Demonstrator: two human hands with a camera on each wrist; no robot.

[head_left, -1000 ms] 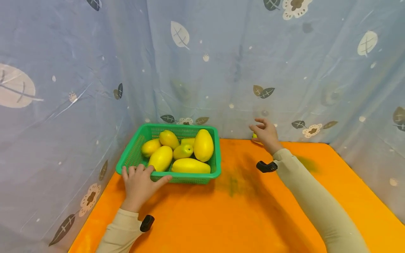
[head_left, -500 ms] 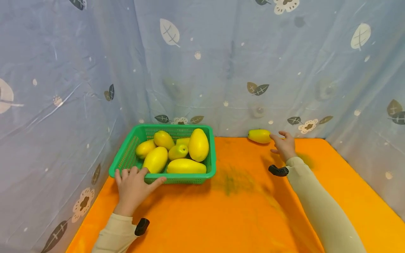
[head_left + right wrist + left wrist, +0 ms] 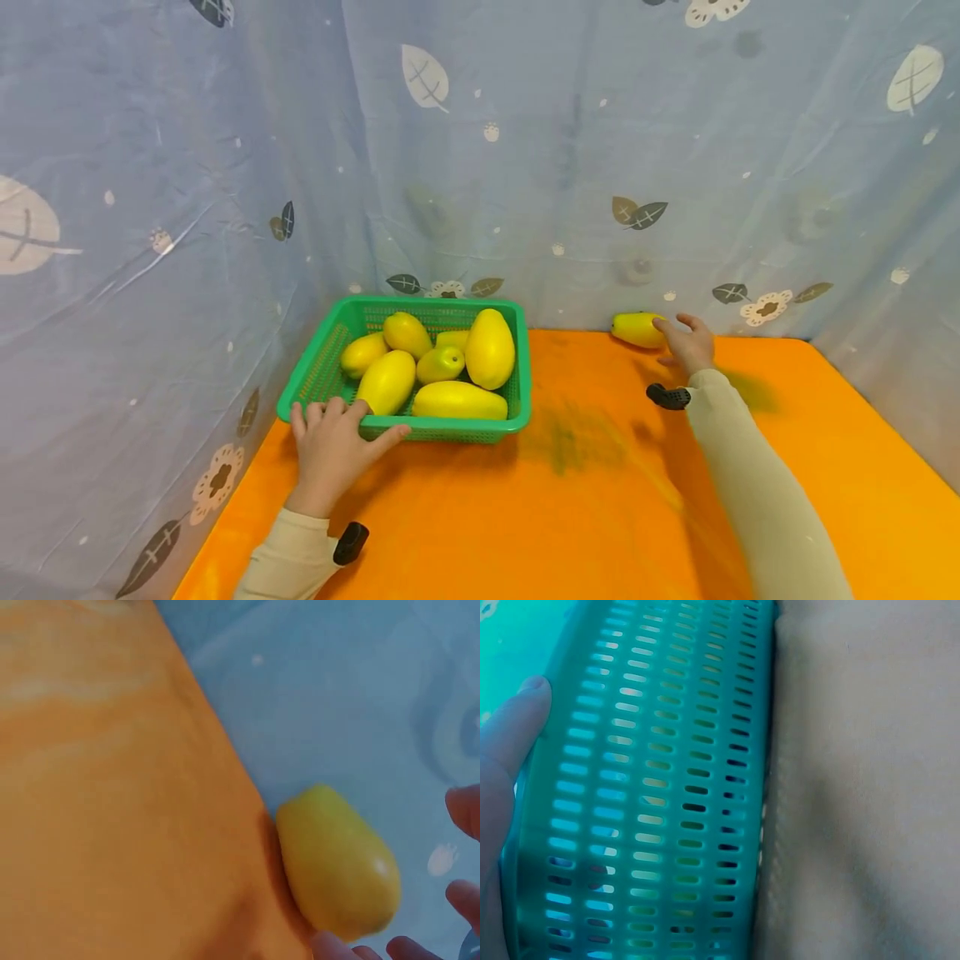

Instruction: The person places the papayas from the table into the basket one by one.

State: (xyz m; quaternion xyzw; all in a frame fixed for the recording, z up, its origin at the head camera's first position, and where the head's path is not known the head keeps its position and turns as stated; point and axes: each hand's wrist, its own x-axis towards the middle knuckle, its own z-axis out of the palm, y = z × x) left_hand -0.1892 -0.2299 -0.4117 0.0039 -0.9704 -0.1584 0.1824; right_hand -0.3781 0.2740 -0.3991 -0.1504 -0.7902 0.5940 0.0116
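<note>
A green plastic basket (image 3: 450,427) stands at the left back of the table with several yellow papayas inside, one lying along its near side (image 3: 459,401). My left hand (image 3: 332,454) holds the basket's near rim, fingers over the edge and thumb outside; the thumb (image 3: 514,724) shows against the slotted wall in the left wrist view. At the table's back edge lies a single papaya (image 3: 636,329), against the curtain. My right hand (image 3: 690,346) is at its right end with fingers loosely bent and spread; in the right wrist view the fingertips border this papaya (image 3: 337,866), and contact is hard to tell.
An orange cloth (image 3: 525,517) with green blotches covers the table. A blue-grey patterned curtain (image 3: 525,183) hangs behind and along both sides, meeting the table's back edge. Black wrist devices (image 3: 350,543) jut from both sleeves.
My right hand has moved from in front of the loose papaya to its right end, uncovering it. The left hand stays on the basket rim. The head view has shifted slightly.
</note>
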